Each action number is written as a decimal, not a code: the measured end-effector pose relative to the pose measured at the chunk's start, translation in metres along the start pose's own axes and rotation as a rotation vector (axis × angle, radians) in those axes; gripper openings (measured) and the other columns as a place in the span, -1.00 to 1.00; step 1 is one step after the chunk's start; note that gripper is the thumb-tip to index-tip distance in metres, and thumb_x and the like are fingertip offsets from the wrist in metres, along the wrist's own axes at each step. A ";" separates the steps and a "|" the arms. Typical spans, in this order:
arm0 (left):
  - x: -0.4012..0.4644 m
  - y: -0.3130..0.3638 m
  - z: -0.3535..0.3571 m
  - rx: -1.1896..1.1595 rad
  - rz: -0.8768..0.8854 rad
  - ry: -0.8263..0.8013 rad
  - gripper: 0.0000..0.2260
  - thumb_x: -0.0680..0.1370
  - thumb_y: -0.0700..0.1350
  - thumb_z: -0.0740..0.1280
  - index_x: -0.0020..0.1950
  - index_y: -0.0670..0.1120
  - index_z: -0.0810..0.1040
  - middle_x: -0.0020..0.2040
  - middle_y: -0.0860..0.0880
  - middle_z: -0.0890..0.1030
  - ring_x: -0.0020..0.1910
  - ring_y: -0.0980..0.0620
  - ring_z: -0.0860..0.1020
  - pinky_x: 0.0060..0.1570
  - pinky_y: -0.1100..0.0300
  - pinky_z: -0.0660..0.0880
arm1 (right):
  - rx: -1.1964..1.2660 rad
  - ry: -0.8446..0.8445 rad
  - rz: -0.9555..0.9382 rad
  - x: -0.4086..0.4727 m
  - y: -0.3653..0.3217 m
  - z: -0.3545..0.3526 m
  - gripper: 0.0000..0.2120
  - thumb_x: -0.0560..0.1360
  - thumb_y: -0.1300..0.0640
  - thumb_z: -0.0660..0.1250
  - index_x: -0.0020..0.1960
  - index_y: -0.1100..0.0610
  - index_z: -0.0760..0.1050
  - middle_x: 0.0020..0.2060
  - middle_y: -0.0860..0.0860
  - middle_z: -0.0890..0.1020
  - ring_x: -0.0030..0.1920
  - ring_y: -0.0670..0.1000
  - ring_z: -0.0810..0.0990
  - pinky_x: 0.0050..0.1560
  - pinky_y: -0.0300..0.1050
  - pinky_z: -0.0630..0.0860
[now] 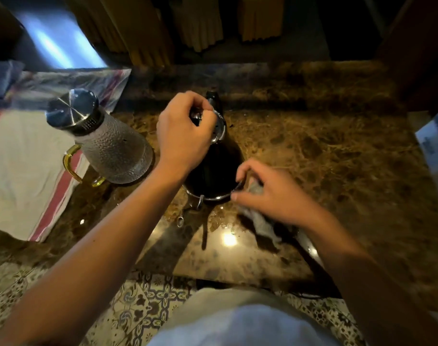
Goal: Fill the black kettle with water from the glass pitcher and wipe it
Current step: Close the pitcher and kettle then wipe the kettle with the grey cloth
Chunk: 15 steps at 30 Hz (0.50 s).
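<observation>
1. The black metal kettle (213,168) stood on the brown marble counter (325,151), beside the lidded textured glass pitcher (108,143).
2. The left hand (185,136) pinched its lid knob.
3. The right hand (270,196) clutched a grey cloth (263,221) against its base.

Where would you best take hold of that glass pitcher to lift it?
By the yellow handle, the loop on the glass pitcher that faces the striped cloth. Come from that side, away from the black kettle. The body is wide and textured, tapering to the lid, so it is probably harder to grip.
</observation>
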<state>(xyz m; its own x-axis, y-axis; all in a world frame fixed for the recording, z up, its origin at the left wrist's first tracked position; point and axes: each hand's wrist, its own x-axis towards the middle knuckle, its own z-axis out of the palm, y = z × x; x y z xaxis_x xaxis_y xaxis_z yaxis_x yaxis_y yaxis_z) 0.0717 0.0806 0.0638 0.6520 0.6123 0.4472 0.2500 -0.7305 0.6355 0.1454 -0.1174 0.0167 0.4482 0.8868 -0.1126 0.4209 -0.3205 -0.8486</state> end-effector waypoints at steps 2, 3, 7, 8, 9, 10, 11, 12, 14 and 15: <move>0.006 0.001 -0.010 -0.012 0.006 -0.145 -0.95 0.62 -0.07 0.35 0.04 0.02 0.61 -0.02 0.13 0.61 -0.06 0.25 0.53 0.01 0.35 0.43 | -0.085 -0.105 -0.033 -0.007 -0.005 0.019 -0.58 0.46 -0.10 0.55 0.23 -0.21 0.44 -0.26 0.03 0.63 -0.35 -0.09 0.55 -0.29 0.03 0.51; 0.012 0.001 -0.017 -0.033 -0.007 -0.244 -0.91 0.65 -0.04 0.35 0.09 0.01 0.63 0.01 0.13 0.62 -0.02 0.22 0.56 0.03 0.31 0.46 | -0.116 -0.131 -0.054 -0.010 -0.008 0.029 -0.52 0.45 -0.15 0.55 0.28 -0.25 0.42 -0.26 0.06 0.65 -0.36 -0.06 0.57 -0.27 0.06 0.53; 0.051 -0.010 -0.037 0.002 0.099 -0.506 -0.81 0.70 -0.06 0.28 0.22 0.00 0.66 0.17 0.05 0.67 0.17 0.10 0.60 0.20 0.16 0.49 | -0.112 -0.071 -0.041 -0.012 -0.018 0.060 -0.58 0.47 -0.31 0.45 0.29 -0.27 0.52 -0.17 -0.06 0.72 -0.30 -0.04 0.64 -0.14 0.10 0.61; 0.061 -0.016 -0.038 0.028 0.123 -0.543 -0.80 0.70 -0.11 0.27 0.24 0.00 0.66 0.23 0.03 0.65 0.23 0.08 0.58 0.28 0.10 0.48 | -0.106 -0.032 -0.034 -0.012 -0.020 0.065 -0.62 0.49 -0.30 0.44 0.26 -0.25 0.57 -0.15 -0.14 0.72 -0.26 -0.08 0.66 -0.10 0.08 0.61; 0.069 -0.022 -0.037 0.042 0.124 -0.583 -0.77 0.70 -0.15 0.27 0.28 0.00 0.65 0.29 0.02 0.62 0.28 0.07 0.55 0.36 0.06 0.46 | -0.104 0.007 -0.028 -0.011 -0.022 0.070 -0.66 0.51 -0.28 0.44 0.25 -0.24 0.60 -0.09 -0.22 0.72 -0.16 -0.13 0.68 -0.03 0.06 0.62; 0.076 -0.029 -0.034 0.042 0.116 -0.626 -0.74 0.70 -0.18 0.26 0.33 0.01 0.62 0.34 0.02 0.59 0.33 0.06 0.53 0.41 0.02 0.44 | -0.106 0.041 -0.017 -0.012 -0.025 0.073 -0.68 0.52 -0.25 0.44 0.25 -0.24 0.61 -0.01 -0.26 0.71 -0.07 -0.17 0.68 0.04 0.03 0.62; 0.081 -0.035 -0.032 0.030 0.112 -0.672 -0.71 0.70 -0.20 0.26 0.37 0.03 0.59 0.37 0.02 0.57 0.36 0.06 0.51 0.44 -0.01 0.43 | -0.109 0.065 -0.005 -0.012 -0.028 0.075 -0.67 0.52 -0.23 0.44 0.26 -0.24 0.60 0.03 -0.26 0.71 -0.02 -0.20 0.67 0.08 -0.01 0.62; 0.085 -0.040 -0.030 0.008 0.114 -0.722 -0.69 0.70 -0.22 0.25 0.40 0.05 0.56 0.39 0.03 0.56 0.39 0.06 0.50 0.46 -0.04 0.43 | -0.112 0.077 0.005 -0.012 -0.031 0.078 -0.66 0.52 -0.22 0.44 0.28 -0.24 0.60 0.03 -0.26 0.70 -0.02 -0.23 0.65 0.07 -0.06 0.62; 0.092 -0.049 -0.025 -0.034 0.152 -0.805 -0.65 0.71 -0.23 0.24 0.43 0.10 0.52 0.43 0.03 0.54 0.43 0.05 0.49 0.49 -0.09 0.42 | -0.122 0.085 0.009 -0.011 -0.036 0.086 -0.63 0.51 -0.23 0.41 0.30 -0.22 0.61 0.03 -0.26 0.70 -0.02 -0.26 0.64 0.06 -0.11 0.61; 0.094 -0.052 -0.024 -0.045 0.179 -0.842 -0.63 0.71 -0.23 0.24 0.45 0.11 0.51 0.45 0.03 0.52 0.45 0.04 0.48 0.50 -0.11 0.42 | -0.125 0.098 0.010 -0.009 -0.037 0.091 -0.64 0.53 -0.22 0.39 0.30 -0.20 0.63 0.06 -0.26 0.71 0.03 -0.27 0.64 0.10 -0.09 0.62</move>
<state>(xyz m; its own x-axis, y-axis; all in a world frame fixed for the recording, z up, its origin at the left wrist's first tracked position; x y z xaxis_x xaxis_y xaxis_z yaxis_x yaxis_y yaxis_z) 0.1034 0.1832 0.0879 0.9970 0.0475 -0.0607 0.0752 -0.7709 0.6325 0.0533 -0.0834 0.0022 0.5254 0.8484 -0.0645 0.5078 -0.3736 -0.7763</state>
